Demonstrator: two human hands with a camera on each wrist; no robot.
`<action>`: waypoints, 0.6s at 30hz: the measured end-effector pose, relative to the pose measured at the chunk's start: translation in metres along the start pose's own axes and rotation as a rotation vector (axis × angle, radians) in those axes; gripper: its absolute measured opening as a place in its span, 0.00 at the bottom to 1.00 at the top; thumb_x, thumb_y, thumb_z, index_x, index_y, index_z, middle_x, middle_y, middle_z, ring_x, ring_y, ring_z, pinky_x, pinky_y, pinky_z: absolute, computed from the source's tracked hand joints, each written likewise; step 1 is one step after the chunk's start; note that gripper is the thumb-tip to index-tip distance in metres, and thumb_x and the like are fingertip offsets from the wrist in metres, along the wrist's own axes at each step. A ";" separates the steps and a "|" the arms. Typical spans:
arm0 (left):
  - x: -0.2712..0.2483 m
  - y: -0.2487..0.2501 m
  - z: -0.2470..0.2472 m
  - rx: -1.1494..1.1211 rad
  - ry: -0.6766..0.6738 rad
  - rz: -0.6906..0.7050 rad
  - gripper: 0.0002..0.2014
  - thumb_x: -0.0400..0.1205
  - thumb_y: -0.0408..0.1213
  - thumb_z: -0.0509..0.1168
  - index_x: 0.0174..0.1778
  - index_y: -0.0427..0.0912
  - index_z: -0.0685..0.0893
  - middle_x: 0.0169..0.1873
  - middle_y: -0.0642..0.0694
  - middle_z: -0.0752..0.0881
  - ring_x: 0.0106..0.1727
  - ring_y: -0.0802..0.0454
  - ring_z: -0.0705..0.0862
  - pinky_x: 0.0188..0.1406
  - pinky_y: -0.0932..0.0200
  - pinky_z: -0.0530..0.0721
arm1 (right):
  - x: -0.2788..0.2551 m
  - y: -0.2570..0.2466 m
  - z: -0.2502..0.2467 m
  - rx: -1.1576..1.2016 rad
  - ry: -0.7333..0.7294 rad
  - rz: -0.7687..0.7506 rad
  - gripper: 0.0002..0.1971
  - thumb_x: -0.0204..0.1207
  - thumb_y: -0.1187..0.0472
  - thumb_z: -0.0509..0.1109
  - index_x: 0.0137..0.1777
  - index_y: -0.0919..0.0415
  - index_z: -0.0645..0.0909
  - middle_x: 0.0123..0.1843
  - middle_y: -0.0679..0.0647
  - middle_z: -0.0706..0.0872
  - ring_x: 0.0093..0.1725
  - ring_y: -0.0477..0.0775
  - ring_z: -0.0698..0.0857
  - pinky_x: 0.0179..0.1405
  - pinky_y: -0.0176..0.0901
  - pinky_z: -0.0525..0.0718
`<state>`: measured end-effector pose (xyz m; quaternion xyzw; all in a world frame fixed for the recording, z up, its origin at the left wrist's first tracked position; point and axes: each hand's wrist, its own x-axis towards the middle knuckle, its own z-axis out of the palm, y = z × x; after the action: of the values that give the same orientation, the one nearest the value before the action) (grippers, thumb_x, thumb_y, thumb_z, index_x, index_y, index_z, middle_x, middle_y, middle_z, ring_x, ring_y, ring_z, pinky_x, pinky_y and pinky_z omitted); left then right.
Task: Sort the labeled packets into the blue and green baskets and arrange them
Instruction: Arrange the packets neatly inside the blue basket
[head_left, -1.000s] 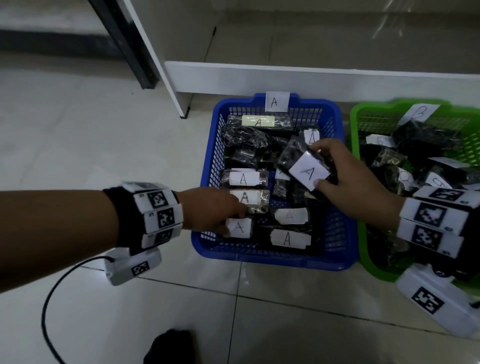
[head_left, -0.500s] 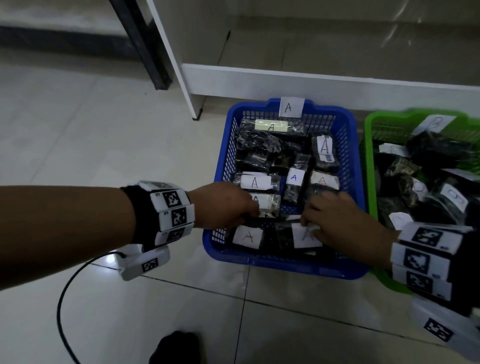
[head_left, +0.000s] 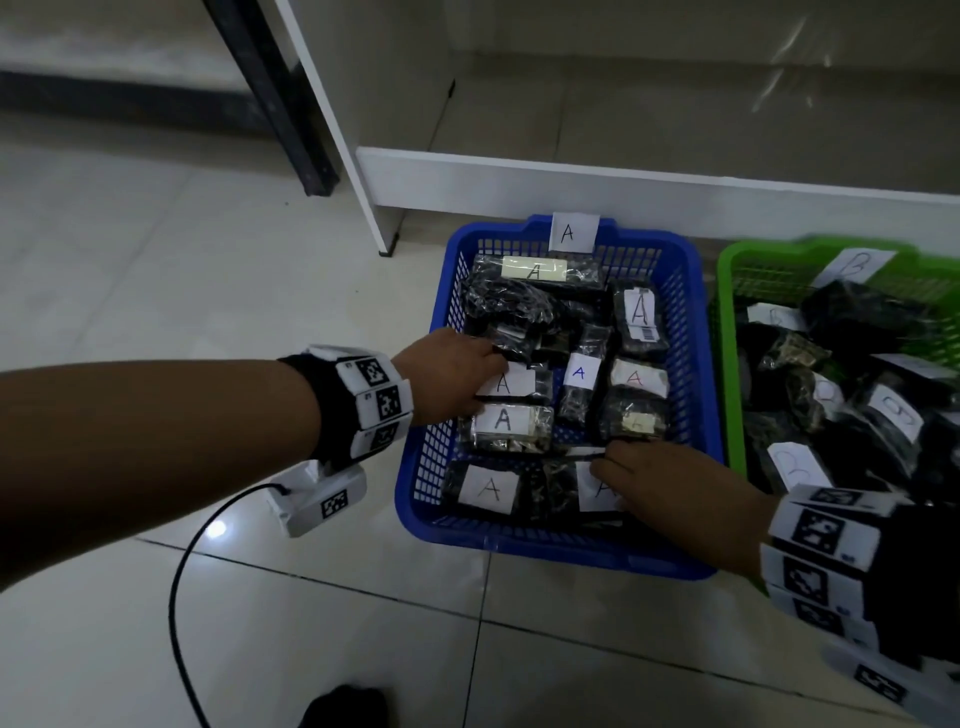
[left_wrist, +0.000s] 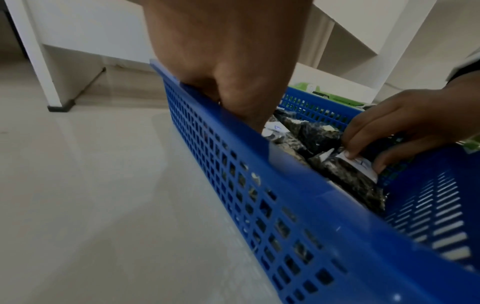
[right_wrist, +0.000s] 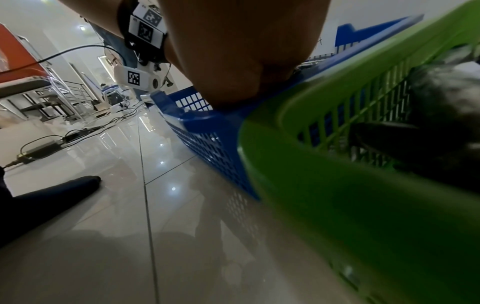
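The blue basket (head_left: 415, 467), tagged A, holds several dark packets with white A labels. The green basket (head_left: 727, 364) to its right, tagged B, holds B packets. My left hand (head_left: 485, 384) reaches over the blue basket's left wall. Its fingers lie above and its thumb below the left end of an A packet (head_left: 519, 382) in the middle row. My right hand (head_left: 608, 467) is at the front right corner. In the left wrist view the right hand (left_wrist: 366, 160) pinches a labeled A packet (left_wrist: 361, 164) between fingertips and thumb. The left fingertips are hidden behind the basket wall (left_wrist: 285, 164).
A white shelf unit (head_left: 571, 182) stands right behind both baskets, with a black leg (head_left: 280, 104) to its left. A black cable (head_left: 176, 597) loops over the tiled floor under my left wrist. A dark foot (head_left: 343, 706) is at the bottom edge.
My right hand brought its A packet down from above the basket to the front right corner. My left hand shifted from the front rows to a packet farther back.
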<state>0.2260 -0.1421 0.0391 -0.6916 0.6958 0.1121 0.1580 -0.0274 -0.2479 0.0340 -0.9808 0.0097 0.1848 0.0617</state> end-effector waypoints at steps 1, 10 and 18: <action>0.000 0.001 0.002 0.008 -0.011 -0.006 0.27 0.80 0.51 0.65 0.73 0.48 0.70 0.67 0.47 0.77 0.64 0.47 0.78 0.62 0.53 0.71 | 0.000 0.001 0.003 -0.013 -0.042 0.010 0.19 0.78 0.62 0.65 0.69 0.54 0.71 0.64 0.52 0.76 0.58 0.53 0.80 0.52 0.42 0.77; -0.005 0.003 -0.004 -0.130 -0.004 0.052 0.26 0.75 0.53 0.70 0.66 0.50 0.71 0.62 0.51 0.77 0.60 0.50 0.77 0.62 0.55 0.65 | -0.004 0.011 0.017 -0.021 0.110 0.010 0.23 0.50 0.60 0.86 0.46 0.50 0.85 0.41 0.48 0.83 0.28 0.46 0.83 0.20 0.36 0.79; -0.010 0.009 -0.004 -0.137 -0.088 0.149 0.26 0.74 0.54 0.70 0.65 0.52 0.72 0.59 0.52 0.79 0.59 0.51 0.77 0.60 0.56 0.66 | -0.003 0.015 0.020 0.122 0.160 -0.091 0.16 0.60 0.60 0.81 0.48 0.53 0.85 0.42 0.49 0.83 0.33 0.48 0.84 0.29 0.36 0.82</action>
<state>0.2166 -0.1347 0.0462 -0.6415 0.7284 0.2010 0.1322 -0.0379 -0.2602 0.0151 -0.9862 -0.0187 0.1020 0.1289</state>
